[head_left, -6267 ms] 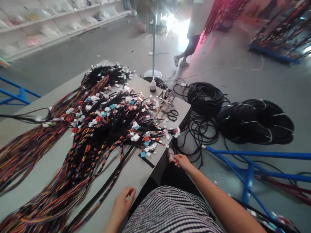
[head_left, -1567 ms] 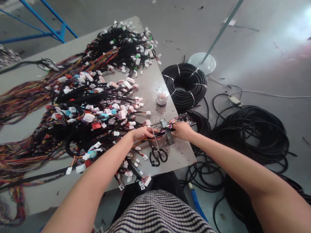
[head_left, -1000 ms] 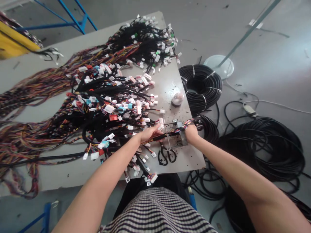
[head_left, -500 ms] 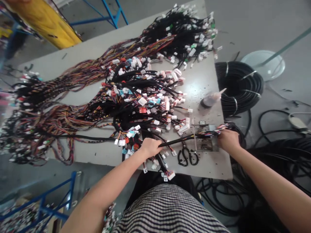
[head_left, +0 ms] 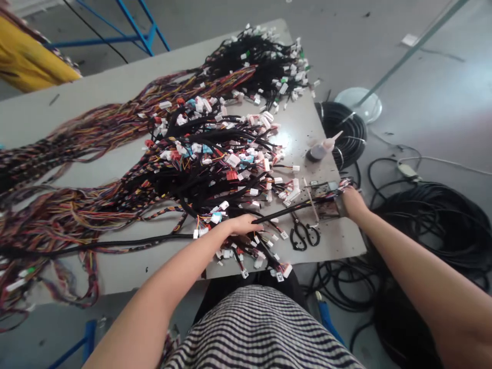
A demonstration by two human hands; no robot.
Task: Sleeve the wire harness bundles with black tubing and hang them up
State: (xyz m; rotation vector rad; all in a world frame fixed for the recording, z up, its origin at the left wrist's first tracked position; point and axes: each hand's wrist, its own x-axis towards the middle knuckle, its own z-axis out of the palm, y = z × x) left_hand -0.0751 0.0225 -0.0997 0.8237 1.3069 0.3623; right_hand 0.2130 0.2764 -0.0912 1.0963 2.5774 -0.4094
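A wire harness in a black sleeve [head_left: 286,209] runs across the near right part of the table, its loose coloured wires lying over a small clear fixture [head_left: 326,209]. My left hand [head_left: 245,224] is closed around the sleeved part, beside a cluster of white, blue and orange connectors. At the fixture's right end, my right hand [head_left: 351,202] is closed on the bundled wire ends; its fingertips are partly hidden. Black-handled scissors [head_left: 305,237] lie just below the harness, between my hands.
Piles of wire harnesses [head_left: 115,120] with many connectors cover much of the table [head_left: 338,243]. A squeeze bottle [head_left: 320,150] of dark liquid stands near the right edge. Coils of black tubing [head_left: 430,230] and a white round base [head_left: 371,105] with a pole are on the floor.
The view has shifted, so the table's contents appear moved and turned. Both hands keep hold of the same harness; my left hand's fingers look slightly straighter around it.
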